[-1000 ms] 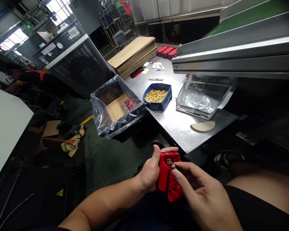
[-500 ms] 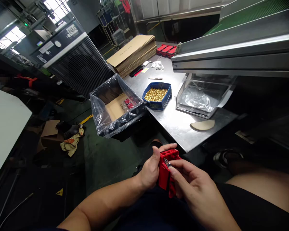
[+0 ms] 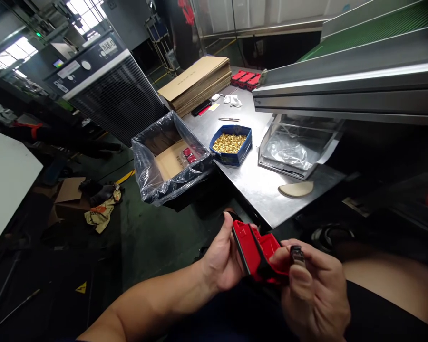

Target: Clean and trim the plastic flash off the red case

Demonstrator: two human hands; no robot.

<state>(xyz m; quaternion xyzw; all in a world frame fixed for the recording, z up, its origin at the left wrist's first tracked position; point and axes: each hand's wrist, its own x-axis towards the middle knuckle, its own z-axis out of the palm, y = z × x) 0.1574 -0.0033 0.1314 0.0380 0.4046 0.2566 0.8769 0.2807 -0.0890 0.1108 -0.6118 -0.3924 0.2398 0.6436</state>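
My left hand (image 3: 223,259) grips a red plastic housing (image 3: 257,249) at its left edge, over my lap at the bottom middle. My right hand (image 3: 316,294) holds the housing's right end, and its fingertips pinch a small dark metal part (image 3: 297,255) just beside the housing. The housing lies tilted, its long side running from upper left to lower right. A blue tray of small brass pieces (image 3: 231,143) sits on the steel table (image 3: 257,180) ahead of me.
A plastic-lined cardboard box (image 3: 171,159) with a few red parts stands at the table's left edge. Flat cardboard sheets (image 3: 198,80), more red housings (image 3: 247,78) and a clear plastic bin (image 3: 296,147) rest on the table. A conveyor frame (image 3: 342,85) overhangs on the right.
The housing has been turned from upright to lying tilted. My right hand slid from its top face to its right end, still pinching the small metal part.
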